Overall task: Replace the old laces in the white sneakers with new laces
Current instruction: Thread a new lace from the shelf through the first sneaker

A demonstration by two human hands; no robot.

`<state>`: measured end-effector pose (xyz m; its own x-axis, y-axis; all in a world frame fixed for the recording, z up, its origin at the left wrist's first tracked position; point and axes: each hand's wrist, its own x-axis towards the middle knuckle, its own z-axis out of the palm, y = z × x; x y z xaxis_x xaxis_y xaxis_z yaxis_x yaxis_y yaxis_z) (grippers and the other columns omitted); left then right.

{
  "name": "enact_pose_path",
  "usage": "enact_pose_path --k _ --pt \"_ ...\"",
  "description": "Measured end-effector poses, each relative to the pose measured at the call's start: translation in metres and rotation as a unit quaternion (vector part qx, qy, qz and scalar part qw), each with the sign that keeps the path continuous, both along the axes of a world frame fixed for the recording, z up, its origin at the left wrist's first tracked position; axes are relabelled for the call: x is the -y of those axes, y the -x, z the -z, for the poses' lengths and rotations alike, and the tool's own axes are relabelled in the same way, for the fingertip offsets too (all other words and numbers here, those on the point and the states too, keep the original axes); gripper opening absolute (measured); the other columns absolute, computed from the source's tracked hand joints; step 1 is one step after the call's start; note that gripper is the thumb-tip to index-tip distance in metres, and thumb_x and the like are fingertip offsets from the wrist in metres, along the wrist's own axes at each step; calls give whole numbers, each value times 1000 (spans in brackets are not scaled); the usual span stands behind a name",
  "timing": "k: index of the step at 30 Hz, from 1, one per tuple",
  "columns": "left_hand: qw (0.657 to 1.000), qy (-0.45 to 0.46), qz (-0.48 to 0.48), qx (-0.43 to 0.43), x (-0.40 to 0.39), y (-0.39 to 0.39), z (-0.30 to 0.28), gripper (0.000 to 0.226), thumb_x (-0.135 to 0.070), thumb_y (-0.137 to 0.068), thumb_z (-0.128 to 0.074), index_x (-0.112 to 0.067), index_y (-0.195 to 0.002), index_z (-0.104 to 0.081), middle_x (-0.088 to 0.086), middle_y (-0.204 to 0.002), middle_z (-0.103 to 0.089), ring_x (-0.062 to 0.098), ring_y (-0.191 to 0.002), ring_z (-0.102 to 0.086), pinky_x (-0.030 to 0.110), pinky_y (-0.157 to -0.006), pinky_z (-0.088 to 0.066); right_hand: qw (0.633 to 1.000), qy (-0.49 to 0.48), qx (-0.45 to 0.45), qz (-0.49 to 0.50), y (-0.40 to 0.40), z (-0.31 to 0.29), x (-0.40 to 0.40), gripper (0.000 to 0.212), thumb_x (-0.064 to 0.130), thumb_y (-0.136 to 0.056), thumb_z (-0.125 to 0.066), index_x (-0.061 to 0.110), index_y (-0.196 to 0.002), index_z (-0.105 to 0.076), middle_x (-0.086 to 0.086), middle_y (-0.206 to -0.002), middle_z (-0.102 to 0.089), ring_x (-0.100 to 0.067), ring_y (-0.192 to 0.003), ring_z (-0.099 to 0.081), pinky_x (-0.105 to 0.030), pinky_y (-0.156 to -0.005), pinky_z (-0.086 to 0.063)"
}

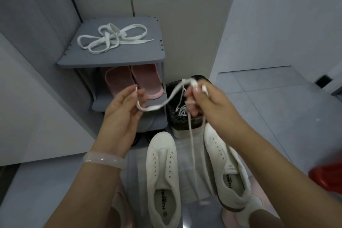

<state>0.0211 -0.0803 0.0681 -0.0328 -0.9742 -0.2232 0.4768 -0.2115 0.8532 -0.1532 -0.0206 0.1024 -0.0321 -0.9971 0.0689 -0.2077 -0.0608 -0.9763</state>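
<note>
Two white sneakers lie on the floor with bare eyelets: the left sneaker (162, 176) flat, the right sneaker (225, 168) tipped on its side. I hold a white lace (157, 107) in the air above them. My left hand (124, 107) pinches one tip. My right hand (205, 102) grips the lace higher up, and its long end hangs down between the shoes. Another lace (112, 39) lies tangled on top of the grey shoe rack (111, 61). A bunched lace (182, 110) sits inside the black-lined bin (182, 122).
Pink slippers (133, 81) fill the rack's upper shelf, dark shoes sit below. Walls close in at left and behind. A red object (327, 177) is at the right edge. Grey tiled floor stretches to the right.
</note>
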Motion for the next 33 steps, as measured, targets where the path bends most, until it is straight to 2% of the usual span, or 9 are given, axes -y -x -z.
enact_pose_path --k 4,10,13,16,20,25,27,30,33 --pt "997 68 -38 -12 0 -14 -11 22 -4 -95 -42 -17 -90 -59 -8 -71 -71 6 -74 -68 20 -80 -55 989 148 -9 9 -19 -20 27 25 16 -100 -34 18 -86 -55 9 -80 -61 -4 -78 -63 -19 -79 -51" --pt "990 132 -56 -5 2 -33 -14 22 -6 -95 -42 -20 -91 -58 -10 -77 -70 5 -79 -64 21 -82 -52 966 251 -60 17 -30 -49 48 22 10 -100 -33 16 -90 -51 6 -86 -59 5 -83 -58 -6 -76 -41" --pt "987 141 -62 36 0 -36 -13 23 -8 -95 -43 -25 -92 -58 -14 -79 -70 0 -78 -60 15 -71 -45 963 264 -49 10 -36 -62 62 21 8 -101 -31 10 -91 -49 4 -86 -56 2 -83 -57 -9 -77 -43" --pt "987 135 -66 47 2 -37 -11 25 -7 -95 -43 -26 -90 -59 -15 -78 -70 -1 -75 -57 14 -66 -40 978 202 -45 -8 -39 -40 65 23 12 -101 -31 17 -89 -50 7 -86 -56 0 -82 -58 -21 -83 -49" --pt "988 142 -63 0 3 -39 -10 23 -5 -94 -43 -20 -90 -59 -10 -76 -69 5 -78 -61 17 -74 -49 988 129 -84 -14 -39 -2 51 26 18 -101 -34 28 -85 -52 13 -84 -58 5 -80 -55 -10 -76 -45" --pt "988 136 -71 -16 3 -42 -11 23 -4 -95 -42 -19 -91 -59 -10 -73 -68 4 -73 -63 17 -75 -52 996 81 17 -14 -42 9 55 25 20 -101 -34 21 -90 -57 8 -84 -60 -14 -91 -62 -28 -92 -51" --pt "989 128 -68 -23 3 -42 -12 23 -4 -95 -42 -18 -90 -59 -9 -72 -68 4 -72 -63 18 -74 -52 998 42 28 -32 -40 13 58 25 18 -101 -33 11 -97 -57 3 -84 -60 -16 -88 -63 -24 -87 -53" --pt "992 111 -54 -31 2 -40 -11 23 -4 -95 -42 -17 -89 -59 -7 -70 -67 5 -70 -64 18 -73 -54 998 -41 -32 -48 -33 29 60 28 16 -101 -33 2 -108 -56 -9 -95 -62 -10 -83 -61 -11 -72 -51" --pt "994 100 -46 -14 1 -36 -9 23 -2 -94 -42 -15 -86 -58 -7 -67 -65 4 -61 -61 16 -67 -53 982 -103 -149 -52 -21 50 59 29 20 -101 -34 9 -117 -55 -11 -103 -61 -20 -90 -60 -25 -81 -50"
